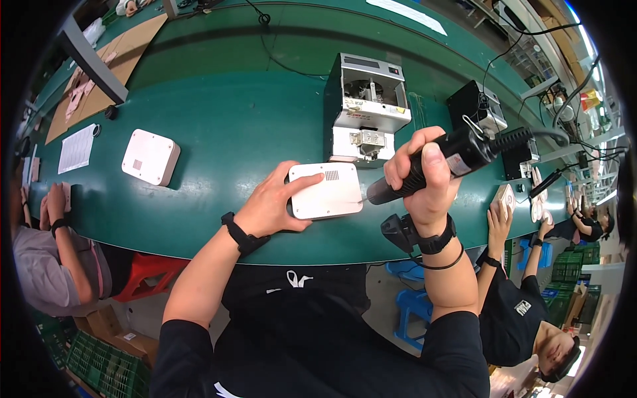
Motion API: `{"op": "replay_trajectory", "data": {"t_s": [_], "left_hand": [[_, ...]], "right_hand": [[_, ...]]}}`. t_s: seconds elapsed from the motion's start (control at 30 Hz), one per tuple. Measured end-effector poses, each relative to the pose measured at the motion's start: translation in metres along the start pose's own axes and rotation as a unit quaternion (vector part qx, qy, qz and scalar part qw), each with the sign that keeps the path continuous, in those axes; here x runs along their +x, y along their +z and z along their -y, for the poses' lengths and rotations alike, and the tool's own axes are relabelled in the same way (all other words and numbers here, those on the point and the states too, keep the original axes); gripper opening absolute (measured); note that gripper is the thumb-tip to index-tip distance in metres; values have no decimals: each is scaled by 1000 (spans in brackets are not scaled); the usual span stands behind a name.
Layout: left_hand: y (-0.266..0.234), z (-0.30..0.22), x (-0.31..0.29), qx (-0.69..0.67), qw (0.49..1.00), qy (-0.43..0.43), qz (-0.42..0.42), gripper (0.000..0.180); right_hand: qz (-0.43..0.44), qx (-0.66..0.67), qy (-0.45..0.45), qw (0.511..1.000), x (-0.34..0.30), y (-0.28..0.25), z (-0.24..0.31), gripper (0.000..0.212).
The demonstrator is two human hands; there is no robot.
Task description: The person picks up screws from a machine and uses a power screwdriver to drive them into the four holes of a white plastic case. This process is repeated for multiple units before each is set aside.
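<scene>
A white rectangular box (326, 196) with rounded corners and a small slotted grille lies on the green bench in front of me. My left hand (269, 202) grips it from the left, one finger stretched over its top face and the thumb along the near side. In my right hand (424, 169) is a black electric screwdriver (458, 156), its fingers wrapped round the body. The tool is tilted, and its thin bit reaches the box's lower right corner; whether it sits in a screw there is too small to tell.
Beyond the box stands a grey screw feeder (367, 109). A second white box (151, 157) lies to the left, near a paper sheet (77, 147). Co-workers sit at both sides, one's hand (499, 225) near on the right. The screwdriver's cable (554, 136) runs off to the right.
</scene>
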State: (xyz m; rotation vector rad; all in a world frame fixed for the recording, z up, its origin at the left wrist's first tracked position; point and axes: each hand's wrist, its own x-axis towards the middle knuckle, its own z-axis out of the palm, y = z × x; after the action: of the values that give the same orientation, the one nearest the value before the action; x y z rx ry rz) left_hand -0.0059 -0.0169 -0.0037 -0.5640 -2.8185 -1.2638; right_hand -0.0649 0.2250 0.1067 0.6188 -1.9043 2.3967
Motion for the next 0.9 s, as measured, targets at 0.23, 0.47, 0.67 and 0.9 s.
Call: {"op": "replay_trajectory", "data": {"t_s": [0.23, 0.47, 0.67, 0.9], "left_hand": [[2, 2, -1, 1, 1000, 1, -3, 82], [2, 1, 0, 6, 1000, -4, -1, 82], [1, 1, 0, -1, 1000, -11, 4, 82], [1, -1, 0, -3, 1000, -19, 3, 83]], "right_hand": [[1, -22, -2, 1000, -11, 5, 6, 29], [-41, 41, -26, 998, -15, -5, 12, 34], [-27, 5, -16, 1000, -11, -4, 4, 34], [7, 6, 1, 1000, 1, -5, -1, 34]]}}
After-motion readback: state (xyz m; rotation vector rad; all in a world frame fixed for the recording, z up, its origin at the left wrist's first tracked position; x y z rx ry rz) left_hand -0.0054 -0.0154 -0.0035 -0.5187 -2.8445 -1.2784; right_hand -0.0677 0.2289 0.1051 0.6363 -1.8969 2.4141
